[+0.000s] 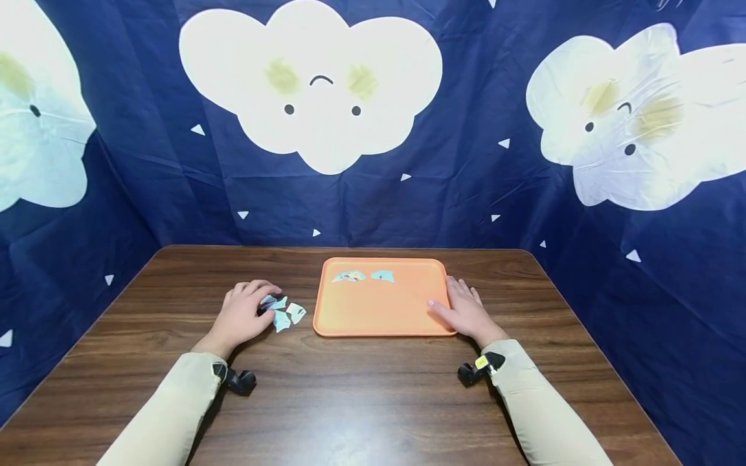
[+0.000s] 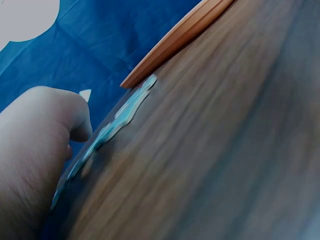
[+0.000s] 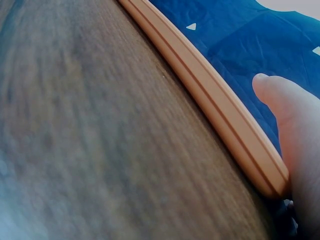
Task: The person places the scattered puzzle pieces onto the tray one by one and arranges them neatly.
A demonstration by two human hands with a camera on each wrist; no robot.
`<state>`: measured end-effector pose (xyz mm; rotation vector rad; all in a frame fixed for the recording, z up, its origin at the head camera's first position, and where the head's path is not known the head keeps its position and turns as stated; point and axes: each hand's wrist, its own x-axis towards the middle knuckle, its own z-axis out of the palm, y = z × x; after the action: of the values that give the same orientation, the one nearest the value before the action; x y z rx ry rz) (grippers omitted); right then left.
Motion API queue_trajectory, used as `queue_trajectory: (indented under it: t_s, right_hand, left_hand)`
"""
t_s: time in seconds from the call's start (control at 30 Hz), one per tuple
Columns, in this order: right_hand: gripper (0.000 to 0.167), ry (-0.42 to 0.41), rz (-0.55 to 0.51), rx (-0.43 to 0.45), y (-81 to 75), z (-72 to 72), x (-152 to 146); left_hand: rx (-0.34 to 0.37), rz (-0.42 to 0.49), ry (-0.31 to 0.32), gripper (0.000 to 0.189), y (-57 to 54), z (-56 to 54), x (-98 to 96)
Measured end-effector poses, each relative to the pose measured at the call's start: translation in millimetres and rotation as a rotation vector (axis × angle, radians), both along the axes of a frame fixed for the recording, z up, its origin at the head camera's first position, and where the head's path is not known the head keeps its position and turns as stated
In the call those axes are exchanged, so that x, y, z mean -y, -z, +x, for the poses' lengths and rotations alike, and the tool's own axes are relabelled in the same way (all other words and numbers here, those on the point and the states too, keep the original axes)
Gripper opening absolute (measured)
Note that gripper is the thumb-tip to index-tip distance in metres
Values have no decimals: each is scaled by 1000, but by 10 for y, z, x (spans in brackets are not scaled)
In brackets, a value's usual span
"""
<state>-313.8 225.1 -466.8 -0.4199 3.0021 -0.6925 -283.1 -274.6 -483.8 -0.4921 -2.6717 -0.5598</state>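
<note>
In the head view my left hand hovers low over a small pile of light-blue, irregular paper-like pieces, its fingers bent and its thumb apart from them. The thumb tip is right at the pile's edge. From the left wrist view the pieces appear thin and layered, flat on the table. My right hand holds the right side of an orange tray, thumb over the rim and fingers along the outer edge. Two more pieces, one multicoloured and one light blue, lie near the tray's far edge.
The brown wood-grain table carries the tray at its middle, a short gap right of the pile. Behind and on both sides hangs a dark blue cloth with white clouds. Each wrist wears a small black camera.
</note>
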Motion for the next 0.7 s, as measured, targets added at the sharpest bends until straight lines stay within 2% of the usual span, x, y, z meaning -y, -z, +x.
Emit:
queue_trajectory:
  t_s: [0.17,0.3,0.7]
  right_hand:
    - [96,0,-16,-5,6,-5,2]
    - [96,-2,-22,-16,2,-12,7]
    - [97,0,-32,-21,-5,31,17]
  left_hand:
    - [-12,28,74,40,-5,37,66]
    - [-8,26,117,34,-12,56,70]
    - [-62,-6,123,21,0,137,33]
